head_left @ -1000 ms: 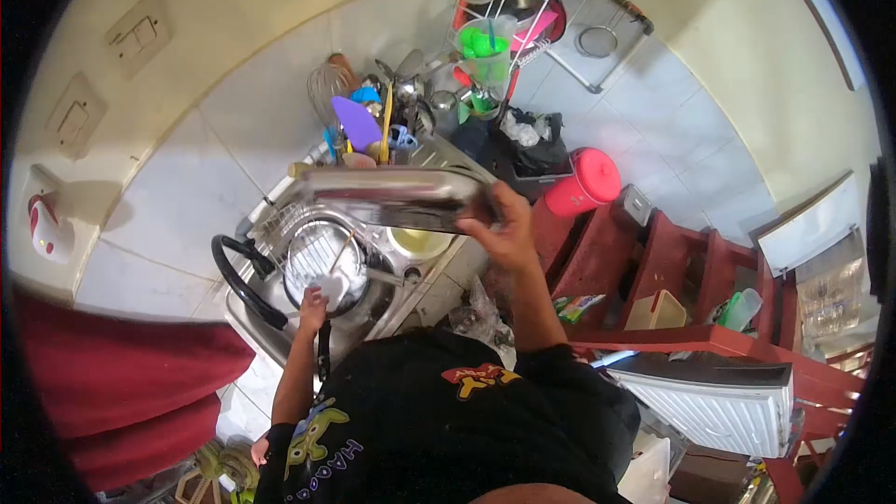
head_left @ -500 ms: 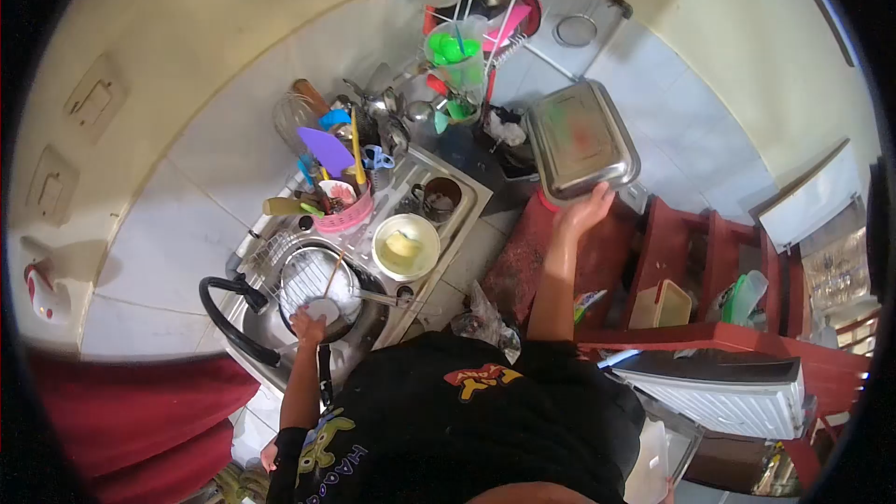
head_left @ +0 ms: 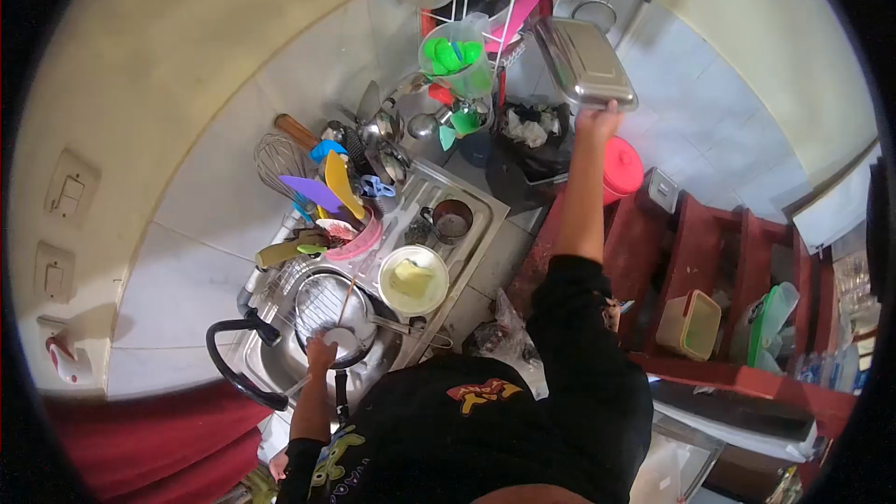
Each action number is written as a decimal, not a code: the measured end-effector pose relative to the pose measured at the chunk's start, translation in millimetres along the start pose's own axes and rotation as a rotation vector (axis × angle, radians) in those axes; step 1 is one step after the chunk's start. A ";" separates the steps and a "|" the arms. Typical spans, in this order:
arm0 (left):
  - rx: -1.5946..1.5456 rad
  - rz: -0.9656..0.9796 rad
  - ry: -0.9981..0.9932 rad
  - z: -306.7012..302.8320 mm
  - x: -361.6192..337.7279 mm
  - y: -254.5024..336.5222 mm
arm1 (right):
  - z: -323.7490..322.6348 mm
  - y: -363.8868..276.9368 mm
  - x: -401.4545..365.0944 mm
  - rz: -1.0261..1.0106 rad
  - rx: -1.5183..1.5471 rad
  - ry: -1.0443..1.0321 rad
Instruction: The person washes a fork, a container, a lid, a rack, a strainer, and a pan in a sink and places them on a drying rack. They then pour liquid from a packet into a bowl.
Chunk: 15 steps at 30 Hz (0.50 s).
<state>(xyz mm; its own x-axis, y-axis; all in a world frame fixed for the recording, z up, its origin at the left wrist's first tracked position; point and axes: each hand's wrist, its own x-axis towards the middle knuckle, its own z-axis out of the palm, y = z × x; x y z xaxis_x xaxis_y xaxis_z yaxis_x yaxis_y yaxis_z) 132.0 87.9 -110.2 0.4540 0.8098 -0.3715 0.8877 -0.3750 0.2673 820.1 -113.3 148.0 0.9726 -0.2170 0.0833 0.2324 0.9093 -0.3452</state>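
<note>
My right hand (head_left: 597,118), arm stretched out, grips the near end of a rectangular metal baking pan (head_left: 590,58). The pan is up by the rack, close over a black bin (head_left: 541,163) and a red round lid (head_left: 622,164). Down at the sink (head_left: 266,355), my left hand (head_left: 322,353) is closed at the edge of a small round whitish dish (head_left: 347,343). That dish overlaps a pan with a wire grid (head_left: 327,303) over it. Beside them on the drainboard stand a white bowl (head_left: 432,302) with something pale yellow inside and a dark mug (head_left: 454,221).
A pink basket (head_left: 357,241) of utensils stands behind the sink, near a whisk (head_left: 280,161). A white wire rack (head_left: 507,9) holds a clear tub (head_left: 469,79) with green items. Red shelves (head_left: 681,252) with plastic containers are at right.
My right hand has carried the baking pan up and away, uncovering the black bin and the red lid. My left hand stays at the sink as the view shifts.
</note>
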 end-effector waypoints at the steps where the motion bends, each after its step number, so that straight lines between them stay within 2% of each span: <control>1: -0.006 0.053 0.005 4.3 4.2 -8.5 | -3.6 16.8 16.2 0.092 0.081 -0.064; 2: -0.015 0.105 0.014 13.4 11.6 -21.4 | -1.7 29.5 25.9 0.185 0.165 -0.131; 4: -0.037 0.169 0.062 10.9 7.5 -19.0 | 14.2 41.7 28.6 0.262 0.080 -0.124; 5: 0.034 0.102 0.004 12.5 9.6 -20.7 | 26.0 48.2 28.7 0.300 0.048 -0.122; 6: 0.009 0.158 0.051 13.0 10.7 -23.6 | 39.1 53.2 29.6 0.316 -0.039 -0.059; 7: -0.011 0.213 0.100 22.6 12.9 -34.2 | 38.0 61.0 40.7 0.326 -0.008 -0.173; 8: 0.027 0.179 0.098 27.5 13.6 -40.4 | 37.3 69.1 57.0 0.333 0.025 -0.287; 10: -0.007 0.157 0.023 19.9 12.5 -40.6 | 51.4 80.1 82.6 0.422 -0.058 -0.110; 13: 0.024 0.241 -0.024 16.3 10.2 -44.3 | 73.7 86.7 103.2 0.417 -0.257 -0.291; 15: -0.052 0.151 -0.107 13.6 9.1 -44.9 | 77.1 106.7 132.9 0.444 -0.310 -0.270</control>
<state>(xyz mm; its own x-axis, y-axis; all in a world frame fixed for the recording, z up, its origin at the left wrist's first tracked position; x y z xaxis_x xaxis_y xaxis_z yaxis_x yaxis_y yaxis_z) 97.3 106.0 -137.6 0.5895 0.6928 -0.4154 0.8051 -0.4620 0.3720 974.0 -17.7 194.3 0.9515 0.2944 0.0891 -0.1670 0.7377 -0.6542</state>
